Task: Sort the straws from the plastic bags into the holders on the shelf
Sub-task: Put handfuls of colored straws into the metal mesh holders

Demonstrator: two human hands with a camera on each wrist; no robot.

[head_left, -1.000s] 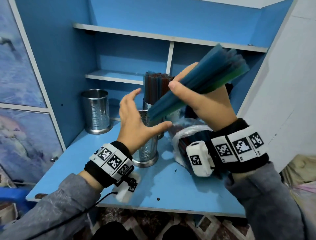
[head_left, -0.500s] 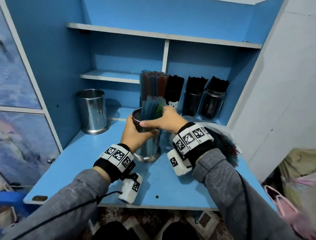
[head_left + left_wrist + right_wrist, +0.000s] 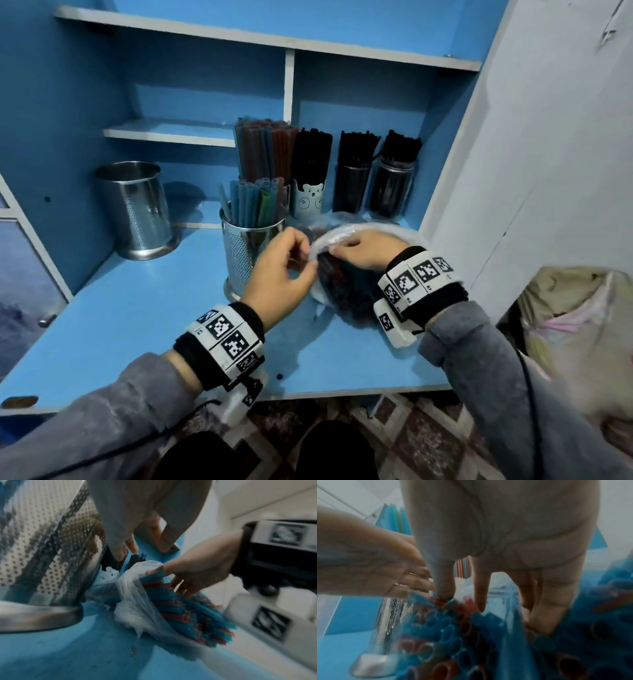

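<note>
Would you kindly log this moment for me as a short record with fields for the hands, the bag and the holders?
left hand: at the plastic bag's mouth, fingers curled; grip on the film unclear
right hand: pinches the plastic bag at its upper edge
bag contents: blue and red straws, ends sticking out
near holder: perforated steel, holds blue and green straws
left holder: perforated steel, no straws showing
back row: tall coloured straws, a bear cup and two jars of black straws

You face a blue shelving unit (image 3: 212,85) with white-edged boards — a pale wall (image 3: 561,137) on your right, patterned tiles (image 3: 421,442) under you.
</note>
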